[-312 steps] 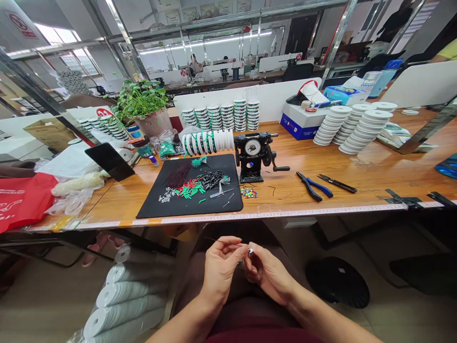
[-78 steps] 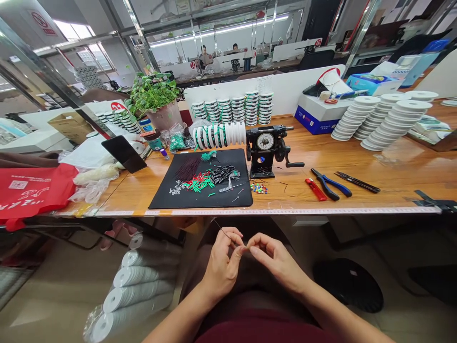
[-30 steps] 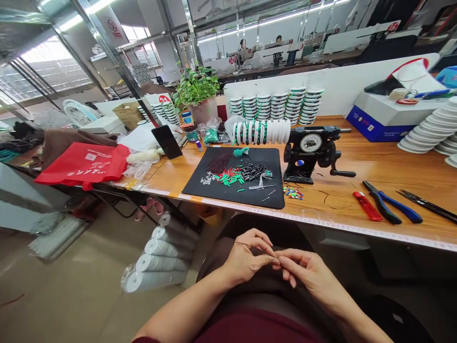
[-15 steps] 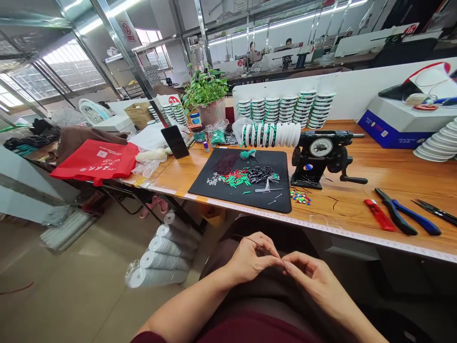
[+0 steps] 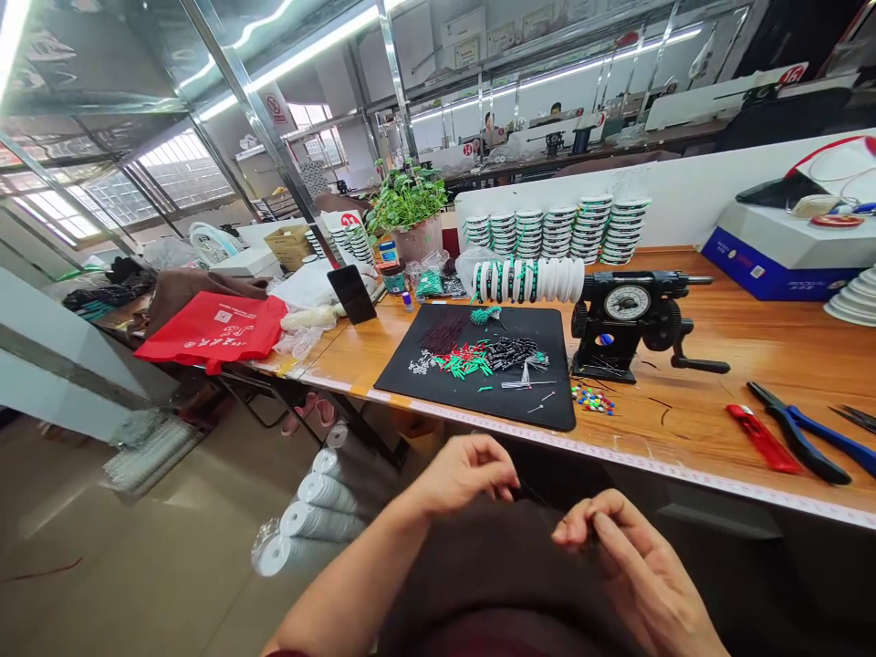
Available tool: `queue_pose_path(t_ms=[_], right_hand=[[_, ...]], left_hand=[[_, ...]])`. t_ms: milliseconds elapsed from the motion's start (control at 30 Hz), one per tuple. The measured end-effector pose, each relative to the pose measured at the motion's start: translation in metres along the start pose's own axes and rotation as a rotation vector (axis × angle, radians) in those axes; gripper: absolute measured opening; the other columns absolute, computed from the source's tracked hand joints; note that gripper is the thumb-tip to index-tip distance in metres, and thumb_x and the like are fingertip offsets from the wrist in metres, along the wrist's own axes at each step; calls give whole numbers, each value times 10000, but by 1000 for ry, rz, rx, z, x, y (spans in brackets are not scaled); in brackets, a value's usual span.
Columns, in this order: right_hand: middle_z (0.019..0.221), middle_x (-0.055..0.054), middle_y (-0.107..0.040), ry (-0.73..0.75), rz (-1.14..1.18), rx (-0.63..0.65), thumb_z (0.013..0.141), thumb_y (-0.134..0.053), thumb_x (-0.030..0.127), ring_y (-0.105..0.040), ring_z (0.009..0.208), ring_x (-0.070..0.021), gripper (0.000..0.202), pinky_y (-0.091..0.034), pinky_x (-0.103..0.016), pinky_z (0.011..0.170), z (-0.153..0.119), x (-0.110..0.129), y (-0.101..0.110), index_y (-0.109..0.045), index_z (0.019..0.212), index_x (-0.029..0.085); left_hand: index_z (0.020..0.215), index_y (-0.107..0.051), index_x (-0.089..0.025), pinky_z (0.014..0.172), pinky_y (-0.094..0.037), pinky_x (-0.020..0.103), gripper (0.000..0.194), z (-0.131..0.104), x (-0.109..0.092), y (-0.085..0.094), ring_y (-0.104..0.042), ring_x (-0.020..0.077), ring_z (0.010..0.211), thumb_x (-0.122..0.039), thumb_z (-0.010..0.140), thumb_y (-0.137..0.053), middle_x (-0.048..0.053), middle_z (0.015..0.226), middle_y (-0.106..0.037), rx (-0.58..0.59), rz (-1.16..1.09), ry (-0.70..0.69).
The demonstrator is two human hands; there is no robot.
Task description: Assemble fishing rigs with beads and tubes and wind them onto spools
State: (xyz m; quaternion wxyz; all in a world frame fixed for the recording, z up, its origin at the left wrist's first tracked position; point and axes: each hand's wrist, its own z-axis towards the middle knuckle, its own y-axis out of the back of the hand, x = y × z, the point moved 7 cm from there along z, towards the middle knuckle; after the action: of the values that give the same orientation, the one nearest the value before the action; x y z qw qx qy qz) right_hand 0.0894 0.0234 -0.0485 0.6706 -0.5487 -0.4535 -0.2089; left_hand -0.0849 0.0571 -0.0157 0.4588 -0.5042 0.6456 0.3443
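Over my lap, in front of the table edge, my left hand (image 5: 466, 476) is closed in a pinch on a thin dark cord (image 5: 534, 493). The cord runs faintly across the gap toward my right hand (image 5: 626, 543), whose thumb and fingers are also pressed together on it. Against the dark clothing most of the cord is hard to make out. Beyond the hands lies a black mat (image 5: 472, 412) with dark cords (image 5: 442, 330), red and green small tubes (image 5: 466, 360), black beads (image 5: 510, 354) and tiny silvery pieces (image 5: 422, 363).
A hand-cranked winder (image 5: 626, 319) carrying white spools (image 5: 530, 280) stands right of the mat. Coloured beads (image 5: 592, 400), a red cutter (image 5: 761, 438) and pliers (image 5: 797, 429) lie on the table. A phone (image 5: 351, 294) leans at the left; white rolls (image 5: 321, 511) stand below.
My hands, touching at the fingertips before, have drawn apart, left hand up and leftward, right hand rightward, the cord between them. The view has shifted slightly.
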Motion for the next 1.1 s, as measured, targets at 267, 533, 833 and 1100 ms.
queue_pose_path(t_ms=[267, 533, 833, 1100], right_hand=[[855, -71, -586, -70, 9, -100, 932, -591, 443, -595, 853, -181, 276, -523, -272, 779, -1, -10, 8, -644, 866, 181], [878, -68, -581, -167, 33, -100, 919, -601, 483, -579, 887, -185, 306, -496, -272, 814, -6, -20, 2, -644, 859, 186], [766, -40, -525, -222, 249, -137, 878, -659, 480, -528, 774, -157, 329, -439, -243, 708, -16, 2, -19, -584, 773, 178], [697, -25, -549, -220, 383, -86, 864, -698, 442, -544, 689, -141, 328, -405, -246, 667, -27, 8, -25, -538, 777, 169]], left_hand=[[908, -642, -108, 844, -407, 322, 181, 17, -86, 180, -595, 210, 896, -227, 914, -506, 115, 921, -665, -807, 969, -78], [679, -639, -118, 763, -414, 305, 125, 50, -86, 202, -588, 200, 750, -156, 798, -651, 98, 753, -656, -718, 1070, 89], [982, -634, -125, 719, -490, 251, 220, 23, -92, 112, -619, 141, 751, -303, 867, -573, 60, 845, -669, -513, 746, -260], [887, -677, -87, 638, -506, 197, 377, 4, -1, 18, -621, 97, 668, -415, 729, -775, 72, 788, -675, -262, -60, -112]])
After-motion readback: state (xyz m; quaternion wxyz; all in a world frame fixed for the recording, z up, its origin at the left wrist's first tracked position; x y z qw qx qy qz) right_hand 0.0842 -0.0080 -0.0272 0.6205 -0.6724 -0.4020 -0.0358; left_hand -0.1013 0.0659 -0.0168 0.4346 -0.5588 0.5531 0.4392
